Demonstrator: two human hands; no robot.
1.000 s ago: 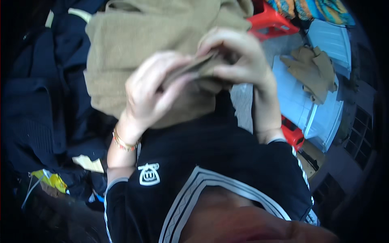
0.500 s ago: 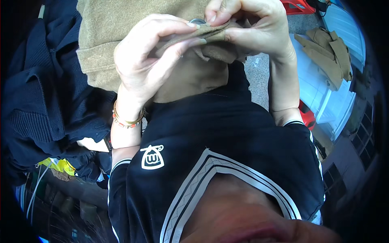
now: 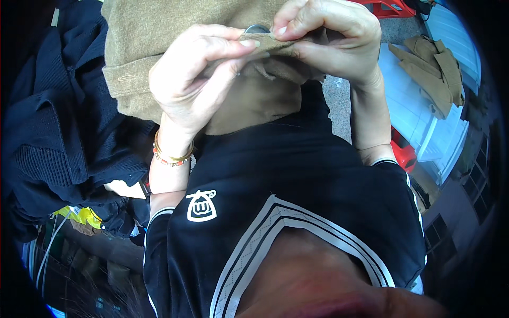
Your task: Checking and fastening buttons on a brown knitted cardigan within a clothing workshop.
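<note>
A brown woollen garment (image 3: 143,34) lies across my lap, with a stitched slit like a buttonhole in the folded band at its left. My left hand (image 3: 183,79) pinches a folded edge of this cloth between thumb and fingers. On the other side of the fold, my right hand (image 3: 344,45) is closed, thumb and forefinger gripping the same edge. Between the two hands a round, dark, shiny button (image 3: 257,29) shows above the cloth, its lower part hidden by the fold. Whether my right fingertips also hold something small, such as a needle, cannot be made out.
Dark navy ribbed knitwear (image 3: 53,132) is heaped at the left. To the right, another brown cloth piece (image 3: 437,71) rests on a white plastic surface (image 3: 403,106). Red plastic parts (image 3: 389,8) show at the top right, and a yellow item (image 3: 85,216) lies low at the left.
My right hand has shifted slightly up and right at the fold. The fold is turned a little flatter, and more of the button's top shows. Both hands keep their pinch.
</note>
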